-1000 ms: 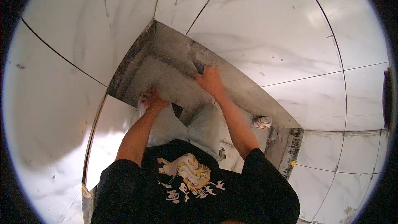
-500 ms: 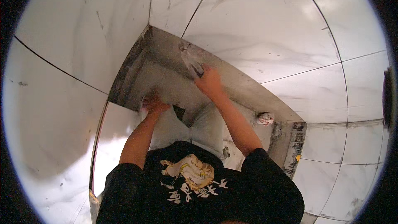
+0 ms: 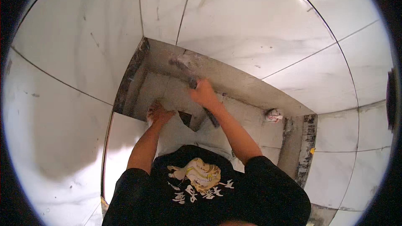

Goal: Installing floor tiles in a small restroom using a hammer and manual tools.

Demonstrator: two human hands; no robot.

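My right hand [image 3: 203,93] is closed around a dark hand tool, which looks like a trowel [image 3: 183,69], its far end against the grey, smeared inner wall [image 3: 228,77] of a recess. Down and to the left, my left hand [image 3: 160,115] has its fingers spread over a pale surface, too dim to name. Between and below my hands are a dark angular patch [image 3: 185,119] and pale grey shapes, partly hidden by my arms and black T-shirt.
White marble-look tiled walls [image 3: 251,12] rise around the recess. A crumpled pale object [image 3: 274,115] lies at its right end, near a rough, dark-stained edge [image 3: 309,134]. A tiled surface [image 3: 255,129] shows inside the recess. A dark object [image 3: 391,100] sits at the far right rim.
The view has shifted, bringing the recess lower and leftward in the picture. The tool in my right hand has changed angle along the inner wall. My left hand stays in about the same place.
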